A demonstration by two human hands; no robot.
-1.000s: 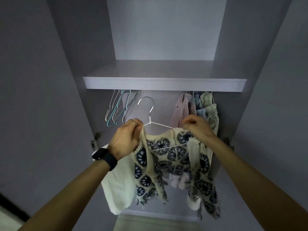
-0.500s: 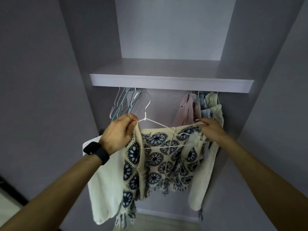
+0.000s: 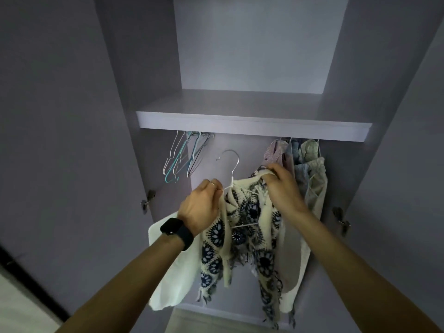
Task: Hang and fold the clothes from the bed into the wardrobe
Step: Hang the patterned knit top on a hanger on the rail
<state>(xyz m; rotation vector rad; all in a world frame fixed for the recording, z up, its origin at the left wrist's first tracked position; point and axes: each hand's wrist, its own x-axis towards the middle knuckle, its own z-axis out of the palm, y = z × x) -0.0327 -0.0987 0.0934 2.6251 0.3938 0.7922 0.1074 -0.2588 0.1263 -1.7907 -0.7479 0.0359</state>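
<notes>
1. The crochet cardigan (image 3: pixel 249 212) is draped on a white wire hanger (image 3: pixel 232 177), held up in front of the open wardrobe (image 3: pixel 252 56), below its shelf (image 3: pixel 252 122).
2. The hanger's hook is free in the air, under the shelf's front edge and touching nothing. It sits in the gap between two groups on the rail. The rail itself is hidden behind the shelf's edge.
3. To the left of the gap hangs a bunch of empty hangers (image 3: pixel 185 159), white and pale blue, crowded together. To the right are hung clothes (image 3: pixel 310 169), a pink striped piece and pale grey-green ones, just beside the cardigan's right shoulder.
4. Metal hinges (image 3: pixel 146 200) show on both sides of the opening, at about hand height.
5. The cardigan is cream with dark blue round flower motifs and a fringed hem. It is bunched toward the middle of the hanger, its plain cream sleeves hanging down at either side.
6. The left hand (image 3: pixel 200 207), with a black watch (image 3: pixel 176 230) on the wrist, pinches the hanger's left arm together with the cardigan's edge, fingers curled tight.
7. The right hand (image 3: pixel 280 186) is clenched on the cardigan's fabric at the top right, knuckles up, close to the hung clothes.
</notes>
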